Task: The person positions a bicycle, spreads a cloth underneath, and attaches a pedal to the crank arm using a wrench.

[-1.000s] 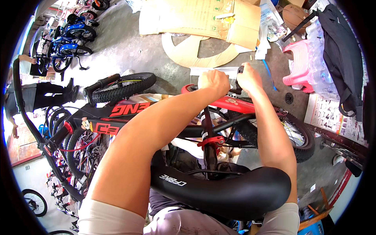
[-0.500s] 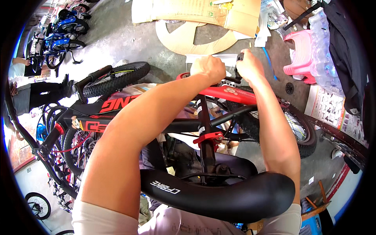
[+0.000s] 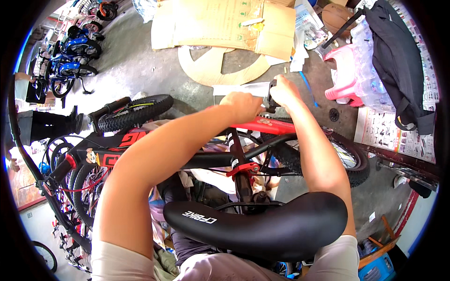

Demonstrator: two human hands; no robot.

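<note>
A red and black bicycle frame lies across in front of me, its black saddle nearest my body. Both arms reach over the frame to its far side. My right hand is closed around a black pedal, which it partly covers. Just left of it, my left hand is held in a fist by the crank area; its fingers are turned away, and whatever they hold is hidden. Below the hands is the red seat clamp on the seat tube.
Flattened cardboard and a cut cardboard piece lie on the floor beyond. At right are a pink stool and a black jacket. Blue bicycles and another person's dark-clad leg are at left.
Both hands and the pedal sit slightly lower and further left in the picture. The whole scene has shifted the same way, as the view moved. The right hand keeps its hold on the pedal.
</note>
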